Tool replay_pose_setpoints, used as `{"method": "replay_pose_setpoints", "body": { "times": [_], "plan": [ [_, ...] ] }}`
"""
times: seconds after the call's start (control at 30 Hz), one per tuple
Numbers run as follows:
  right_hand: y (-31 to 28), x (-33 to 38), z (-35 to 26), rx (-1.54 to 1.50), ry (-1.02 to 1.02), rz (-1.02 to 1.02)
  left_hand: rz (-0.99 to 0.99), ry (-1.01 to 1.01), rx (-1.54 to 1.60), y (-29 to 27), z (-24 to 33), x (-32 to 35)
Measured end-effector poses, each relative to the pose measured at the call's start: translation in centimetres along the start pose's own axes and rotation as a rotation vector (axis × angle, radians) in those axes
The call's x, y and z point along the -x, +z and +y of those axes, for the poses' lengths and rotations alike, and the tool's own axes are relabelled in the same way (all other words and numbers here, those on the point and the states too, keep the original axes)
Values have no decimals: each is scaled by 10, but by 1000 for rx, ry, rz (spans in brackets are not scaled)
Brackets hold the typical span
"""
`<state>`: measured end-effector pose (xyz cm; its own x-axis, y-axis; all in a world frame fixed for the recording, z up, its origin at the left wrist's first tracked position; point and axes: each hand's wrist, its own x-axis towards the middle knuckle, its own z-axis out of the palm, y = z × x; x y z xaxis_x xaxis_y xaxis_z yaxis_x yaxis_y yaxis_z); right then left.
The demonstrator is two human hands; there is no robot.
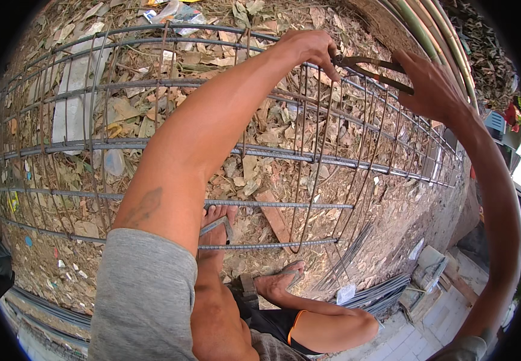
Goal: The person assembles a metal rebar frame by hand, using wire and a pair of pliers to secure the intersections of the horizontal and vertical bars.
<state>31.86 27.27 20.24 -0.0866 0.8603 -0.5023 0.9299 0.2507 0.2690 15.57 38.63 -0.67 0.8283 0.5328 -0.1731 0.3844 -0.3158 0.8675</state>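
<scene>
— What is the left hand (310,49) doing?

— Its fingers are curled down over the top of a rebar cage (224,150), gripping one of the long bars where a thin upright stirrup (323,129) crosses it. The knuckles face up, and the fingertips tuck under the bar, so I cannot tell exactly how much steel they enclose.

— And the right hand (432,84)?

— It sits just to the right of the left one, at about the same height. The fingers are held together and wrapped round the handles of a pair of pincers (372,67). The tool's dark, rusty handles run from that palm leftward, and its head ends right at the left hand's fingertips, on the same crossing of bars. Whether the head is biting on wire I cannot tell; it is hidden by the left fingers.

— Where does the cage lie?

— Under and before both hands, stretching far off to the left of them and away past the right hand too. Its long ribbed bars run sideways, and thin stirrups loop round them at intervals.

— What is below the hands?

— Through the cage, dry leaves and litter (152,114) on bare ground. Nearer the body, under the left forearm, two feet in sandals (281,278). Down to the right of those, a bundle of loose bars (381,295) lies on the ground beside some flat paving slabs (435,319).
</scene>
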Motion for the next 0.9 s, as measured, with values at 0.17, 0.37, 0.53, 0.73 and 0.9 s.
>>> {"method": "replay_pose_setpoints", "body": {
  "times": [0.17, 0.37, 0.53, 0.73, 0.9],
  "plan": [
    [20, 4, -9, 639, -253, 488, -41, -13, 15, -2, -11, -7],
    [-45, -15, -20, -781, 504, -545, -70, -54, -152, -15, -7, 0],
    [-13, 5, 4, -1018, 465, -522, -111, -30, -175, -19, 5, 7],
    [17, 61, -2, -1232, 487, -377, -67, -2, -117, -16, 1, 8],
    [59, 176, -49, -1495, 711, -98, -113, 28, -129, -19, 6, 12]
  ]
}}
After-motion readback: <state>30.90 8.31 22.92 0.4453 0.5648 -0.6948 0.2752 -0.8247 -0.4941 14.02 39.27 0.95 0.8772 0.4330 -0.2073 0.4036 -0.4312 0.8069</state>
